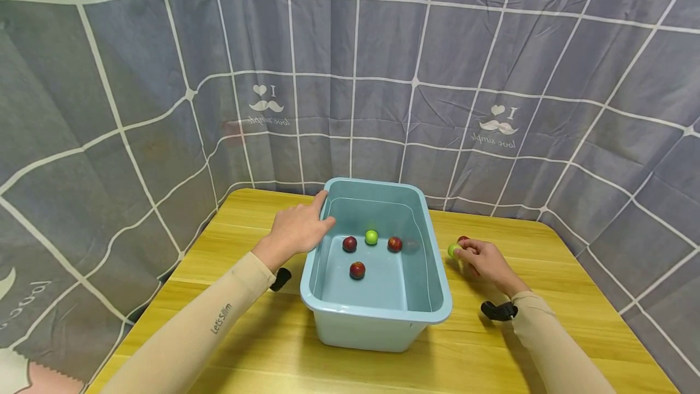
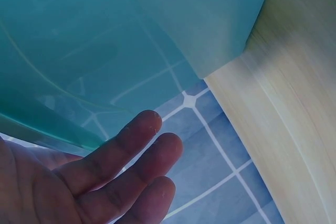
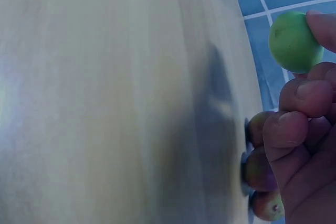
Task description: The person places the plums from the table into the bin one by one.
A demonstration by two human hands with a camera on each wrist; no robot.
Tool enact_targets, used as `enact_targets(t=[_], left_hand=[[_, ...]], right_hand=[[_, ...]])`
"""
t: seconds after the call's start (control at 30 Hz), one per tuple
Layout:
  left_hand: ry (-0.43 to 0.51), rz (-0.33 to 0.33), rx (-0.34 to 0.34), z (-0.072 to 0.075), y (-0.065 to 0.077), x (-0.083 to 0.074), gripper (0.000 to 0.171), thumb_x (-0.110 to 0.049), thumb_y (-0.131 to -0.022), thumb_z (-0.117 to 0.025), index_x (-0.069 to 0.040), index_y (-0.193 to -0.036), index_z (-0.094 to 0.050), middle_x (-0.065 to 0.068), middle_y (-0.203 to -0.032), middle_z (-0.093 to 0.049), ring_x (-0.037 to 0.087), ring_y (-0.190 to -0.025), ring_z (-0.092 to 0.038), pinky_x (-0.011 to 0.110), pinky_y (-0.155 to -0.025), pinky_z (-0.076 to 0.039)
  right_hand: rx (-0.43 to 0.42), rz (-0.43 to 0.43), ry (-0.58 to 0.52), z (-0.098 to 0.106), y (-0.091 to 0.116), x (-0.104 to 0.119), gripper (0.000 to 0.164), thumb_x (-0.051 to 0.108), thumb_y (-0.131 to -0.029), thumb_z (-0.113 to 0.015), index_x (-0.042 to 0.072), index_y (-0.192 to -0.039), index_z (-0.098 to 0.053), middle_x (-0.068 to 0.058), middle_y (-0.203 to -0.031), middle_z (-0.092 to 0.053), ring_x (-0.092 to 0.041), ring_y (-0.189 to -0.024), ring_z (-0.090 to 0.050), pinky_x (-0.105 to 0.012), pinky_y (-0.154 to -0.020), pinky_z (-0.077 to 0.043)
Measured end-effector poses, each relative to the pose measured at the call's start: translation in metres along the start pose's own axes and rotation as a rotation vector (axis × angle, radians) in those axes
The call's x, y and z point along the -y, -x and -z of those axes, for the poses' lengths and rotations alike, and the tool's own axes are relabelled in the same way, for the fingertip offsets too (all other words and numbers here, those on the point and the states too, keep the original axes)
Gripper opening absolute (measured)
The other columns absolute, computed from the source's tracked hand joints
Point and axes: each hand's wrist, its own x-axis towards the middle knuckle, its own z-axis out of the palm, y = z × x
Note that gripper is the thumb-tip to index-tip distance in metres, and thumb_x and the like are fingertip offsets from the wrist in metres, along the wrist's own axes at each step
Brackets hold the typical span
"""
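Note:
A light blue plastic bin [image 1: 377,315] stands on the wooden table, with three dark red plums [image 1: 357,270] and one green plum [image 1: 371,237] spread over its floor. My left hand [image 1: 298,227] rests at the bin's left rim, thumb over the edge. In the left wrist view, three of its fingers [image 2: 131,169] extend loosely outside the bin wall. To the right of the bin, my right hand [image 1: 483,263] pinches another green plum [image 3: 295,41] between thumb and fingertips, close above the table. Beneath that hand lie three reddish plums [image 3: 261,169], partly hidden by its fingers.
The yellow wooden table [image 1: 246,333] extends on both sides of the bin. A grey curtain with a white grid [image 1: 328,35] hangs behind the table and round both sides. Black wrist straps [image 1: 499,311] show below the hands.

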Motion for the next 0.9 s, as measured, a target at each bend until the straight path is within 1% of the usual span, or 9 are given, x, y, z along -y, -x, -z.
enact_targets(t=[0.1,0.27,0.37,0.5,0.6,0.7,0.8,0.9], left_hand=[[-0.001,-0.001,-0.001,0.0,0.0,0.0,0.074,-0.048,-0.096,-0.043,-0.021,-0.161,-0.021,0.005,-0.082,-0.064,0.024,-0.066,-0.059,0.038,-0.054,-0.043],[0.006,0.001,-0.003,0.0,0.0,0.0,0.073,-0.048,-0.097,-0.044,-0.02,-0.161,-0.021,0.005,-0.077,-0.062,0.023,-0.064,-0.059,0.037,-0.054,-0.043],[0.012,0.001,0.0,0.0,0.001,0.0,0.073,-0.047,-0.097,-0.044,-0.02,-0.161,-0.021,0.005,-0.074,-0.061,0.024,-0.062,-0.058,0.037,-0.053,-0.043],[0.007,0.003,0.003,0.0,0.001,0.0,0.073,-0.048,-0.097,-0.043,-0.02,-0.162,-0.02,0.004,-0.074,-0.06,0.023,-0.063,-0.058,0.037,-0.054,-0.043],[0.004,0.003,0.005,0.0,0.001,0.0,0.073,-0.048,-0.098,-0.042,-0.02,-0.162,-0.02,0.004,-0.074,-0.06,0.023,-0.064,-0.058,0.037,-0.054,-0.042],[0.007,0.0,0.005,0.0,0.001,0.0,0.073,-0.048,-0.098,-0.042,-0.02,-0.162,-0.02,0.005,-0.074,-0.06,0.024,-0.064,-0.058,0.037,-0.055,-0.042],[0.006,-0.003,0.001,0.0,0.0,0.001,0.073,-0.048,-0.097,-0.042,-0.02,-0.162,-0.02,0.004,-0.075,-0.061,0.024,-0.064,-0.058,0.037,-0.054,-0.042],[0.001,-0.001,-0.005,-0.001,0.0,0.001,0.073,-0.048,-0.097,-0.041,-0.021,-0.161,-0.021,0.004,-0.077,-0.061,0.024,-0.064,-0.058,0.038,-0.055,-0.042]], right_hand=[[0.013,0.001,-0.025,0.001,0.0,0.005,0.046,0.039,-0.096,-0.067,0.001,-0.121,-0.064,0.001,-0.059,-0.046,-0.013,-0.051,-0.043,-0.027,-0.049,-0.037],[0.03,0.015,-0.049,0.004,-0.001,0.013,0.045,0.038,-0.097,-0.066,0.001,-0.123,-0.064,-0.002,-0.063,-0.047,-0.014,-0.053,-0.044,-0.028,-0.05,-0.037],[0.04,0.029,-0.047,0.006,-0.002,0.018,0.045,0.039,-0.098,-0.065,0.002,-0.122,-0.064,-0.001,-0.061,-0.045,-0.013,-0.052,-0.043,-0.028,-0.051,-0.037],[0.042,0.043,-0.059,0.009,-0.003,0.024,0.049,0.039,-0.098,-0.064,-0.001,-0.126,-0.062,0.002,-0.06,-0.043,-0.012,-0.052,-0.041,-0.029,-0.052,-0.036],[0.043,0.037,-0.08,0.012,-0.003,0.029,0.055,0.041,-0.098,-0.063,-0.002,-0.131,-0.058,0.0,-0.062,-0.044,-0.011,-0.053,-0.039,-0.03,-0.054,-0.038],[0.055,0.039,-0.099,0.014,-0.003,0.035,0.056,0.043,-0.098,-0.062,-0.002,-0.131,-0.057,-0.006,-0.066,-0.048,-0.014,-0.053,-0.037,-0.034,-0.057,-0.04],[0.067,0.051,-0.125,0.016,-0.004,0.042,0.052,0.043,-0.098,-0.062,-0.002,-0.126,-0.06,-0.012,-0.068,-0.05,-0.02,-0.054,-0.037,-0.036,-0.056,-0.041],[0.079,0.058,-0.155,0.018,-0.006,0.047,0.05,0.041,-0.099,-0.062,-0.002,-0.124,-0.061,-0.01,-0.064,-0.049,-0.024,-0.054,-0.038,-0.034,-0.054,-0.042]])
